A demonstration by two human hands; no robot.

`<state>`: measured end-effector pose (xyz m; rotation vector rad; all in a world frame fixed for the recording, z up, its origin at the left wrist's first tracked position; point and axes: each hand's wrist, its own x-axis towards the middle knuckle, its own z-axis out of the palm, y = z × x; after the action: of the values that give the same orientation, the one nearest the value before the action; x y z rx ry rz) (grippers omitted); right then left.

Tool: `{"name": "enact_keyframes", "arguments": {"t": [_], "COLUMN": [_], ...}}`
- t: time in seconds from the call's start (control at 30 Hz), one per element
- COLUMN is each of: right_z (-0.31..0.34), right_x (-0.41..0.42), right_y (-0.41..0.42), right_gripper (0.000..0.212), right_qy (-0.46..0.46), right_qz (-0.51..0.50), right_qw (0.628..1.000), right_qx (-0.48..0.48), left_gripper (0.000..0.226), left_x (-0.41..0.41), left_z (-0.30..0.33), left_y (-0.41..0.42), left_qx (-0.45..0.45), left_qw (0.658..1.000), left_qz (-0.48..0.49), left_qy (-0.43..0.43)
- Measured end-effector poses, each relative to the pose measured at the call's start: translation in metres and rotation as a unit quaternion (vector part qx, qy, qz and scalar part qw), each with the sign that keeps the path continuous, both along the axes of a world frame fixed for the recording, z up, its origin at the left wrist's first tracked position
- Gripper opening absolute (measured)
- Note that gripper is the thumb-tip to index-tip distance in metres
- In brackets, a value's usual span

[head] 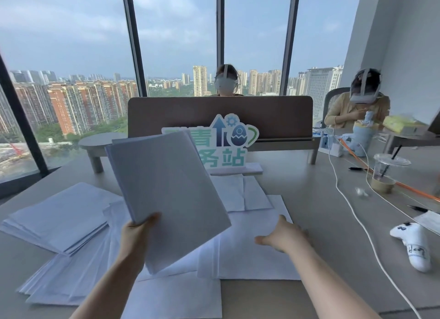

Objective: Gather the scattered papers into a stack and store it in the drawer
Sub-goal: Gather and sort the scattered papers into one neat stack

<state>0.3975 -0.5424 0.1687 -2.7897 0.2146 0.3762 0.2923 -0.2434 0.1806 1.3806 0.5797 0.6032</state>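
My left hand (139, 230) grips the near edge of a thick stack of white papers (166, 195), held tilted above the table. My right hand (283, 236) hovers open, fingers spread, just over loose sheets (252, 259) lying in front of me. More white papers lie scattered across the grey table (321, 211): a fanned pile (62, 216) at the left, sheets (240, 192) behind the held stack, and one sheet (176, 297) at the near edge. No drawer is in view.
A standing sign with teal characters (228, 147) is behind the papers, before a brown divider (220, 116). At the right lie a white cable (357, 223), a plastic cup (387, 171), pens and a white controller (414, 247). Two people sit beyond the desk.
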Motion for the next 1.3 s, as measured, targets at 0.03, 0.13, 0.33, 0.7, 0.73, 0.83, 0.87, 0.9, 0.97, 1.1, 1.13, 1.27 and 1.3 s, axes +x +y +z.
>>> {"name": "enact_keyframes", "arguments": {"t": [0.03, 0.13, 0.33, 0.7, 0.73, 0.83, 0.87, 0.9, 0.97, 1.1, 1.13, 1.27, 1.3], "right_z": [0.001, 0.001, 0.006, -0.011, -0.012, -0.010, -0.010, -0.009, -0.009, -0.004, -0.002, 0.011, 0.015], "right_x": [0.001, 0.005, 0.015, 0.015, 0.016, 0.017, 0.017, 0.017, 0.017, 0.013, 0.012, 0.008, 0.007], "right_y": [0.002, 0.010, 0.021, 0.013, 0.010, 0.002, 0.000, -0.002, -0.006, -0.016, -0.019, -0.036, -0.040], "right_gripper": [0.109, 0.115, 0.112, 0.070, 0.068, 0.052, 0.048, 0.045, 0.040, 0.024, 0.020, 0.019, 0.021], "right_qy": [0.004, 0.015, 0.045, -0.089, -0.089, -0.084, -0.083, -0.085, -0.094, -0.126, -0.138, -0.197, -0.213], "right_qz": [-0.001, -0.003, -0.035, -0.046, -0.046, -0.048, -0.050, -0.052, -0.053, -0.052, -0.052, -0.059, -0.063], "right_qw": [1.000, 0.998, 0.994, 0.993, 0.992, 0.989, 0.988, 0.986, 0.982, 0.974, 0.971, 0.954, 0.949], "right_qx": [-0.011, -0.053, -0.089, 0.068, 0.077, 0.112, 0.122, 0.135, 0.154, 0.179, 0.186, 0.219, 0.222], "left_gripper": [0.023, 0.024, 0.022, 0.009, 0.010, 0.013, 0.014, 0.014, 0.016, 0.015, 0.016, 0.023, 0.022], "left_x": [0.000, -0.001, -0.001, 0.001, 0.001, 0.002, 0.002, 0.002, 0.002, 0.002, 0.002, 0.003, 0.003], "left_z": [-0.001, -0.001, 0.000, -0.005, -0.006, -0.007, -0.007, -0.007, -0.007, -0.004, -0.004, -0.003, -0.003], "left_y": [0.001, 0.002, 0.000, 0.008, 0.008, 0.008, 0.007, 0.008, 0.008, 0.005, 0.005, 0.002, 0.000], "left_qx": [-0.002, -0.002, -0.003, -0.008, -0.007, -0.007, -0.008, -0.009, -0.009, -0.001, 0.001, 0.002, 0.003], "left_qw": [1.000, 1.000, 1.000, 1.000, 1.000, 1.000, 1.000, 1.000, 1.000, 1.000, 1.000, 0.999, 0.999], "left_qz": [0.001, 0.003, 0.011, 0.009, 0.009, 0.010, 0.011, 0.010, 0.012, 0.017, 0.019, 0.025, 0.026], "left_qy": [0.001, 0.000, -0.002, 0.010, 0.011, 0.014, 0.016, 0.016, 0.017, 0.020, 0.021, 0.026, 0.027]}}
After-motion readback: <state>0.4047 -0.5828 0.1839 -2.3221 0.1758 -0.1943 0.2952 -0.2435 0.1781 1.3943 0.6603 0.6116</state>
